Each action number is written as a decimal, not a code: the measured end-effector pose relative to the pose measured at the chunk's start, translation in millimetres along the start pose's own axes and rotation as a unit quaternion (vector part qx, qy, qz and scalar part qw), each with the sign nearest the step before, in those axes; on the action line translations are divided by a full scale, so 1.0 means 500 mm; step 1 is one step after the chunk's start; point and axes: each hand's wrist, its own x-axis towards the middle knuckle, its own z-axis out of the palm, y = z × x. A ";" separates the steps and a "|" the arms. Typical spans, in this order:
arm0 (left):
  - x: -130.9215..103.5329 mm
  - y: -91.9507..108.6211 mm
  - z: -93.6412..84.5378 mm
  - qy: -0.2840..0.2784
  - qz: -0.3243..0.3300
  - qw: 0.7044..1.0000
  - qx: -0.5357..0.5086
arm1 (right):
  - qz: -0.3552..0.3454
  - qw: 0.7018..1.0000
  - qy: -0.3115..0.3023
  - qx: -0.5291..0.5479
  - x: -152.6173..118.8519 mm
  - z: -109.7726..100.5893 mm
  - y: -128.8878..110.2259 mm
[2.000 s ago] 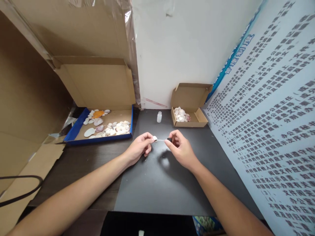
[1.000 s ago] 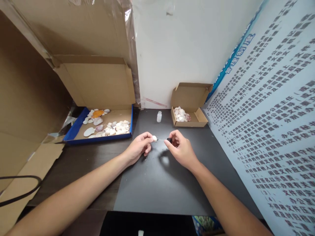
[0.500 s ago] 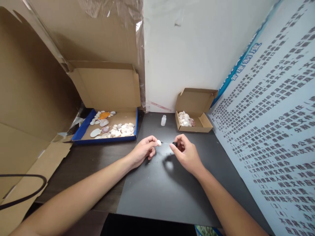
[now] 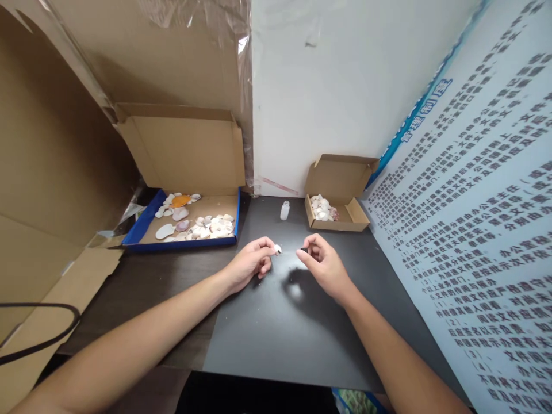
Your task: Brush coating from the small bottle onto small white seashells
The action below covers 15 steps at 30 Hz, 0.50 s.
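Observation:
My left hand (image 4: 254,261) pinches a small white shell (image 4: 277,249) with a dark spot on its right side. Facing it across a short gap, my right hand (image 4: 321,261) has thumb and fingers closed on a small black cap (image 4: 304,250); a thin tip seems to point left from it, too faint to make out well. Both hands are held over the dark grey mat (image 4: 276,339). Beyond them stands a small clear bottle (image 4: 285,210), upright and without a cap, with whitish contents.
At the back left lies an open blue-edged box (image 4: 181,245) with white shells and an orange one. An open cardboard box (image 4: 345,226) with shells stands back right. A printed panel (image 4: 474,201) borders the right side; a black cable (image 4: 64,307) is at far left.
A dark spot now shows on the shell, where a thin dark tip was near its right edge before. Both hands stay nearly in place; the view has shifted slightly.

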 end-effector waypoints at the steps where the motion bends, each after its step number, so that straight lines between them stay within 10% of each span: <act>1: 0.000 0.001 -0.001 0.001 0.001 1.000 -0.003 | -0.005 1.000 0.014 -0.019 0.001 0.000 0.001; 15: 0.002 -0.001 -0.006 -0.013 -0.006 1.000 0.025 | 0.007 0.997 -0.015 0.080 0.003 0.011 0.007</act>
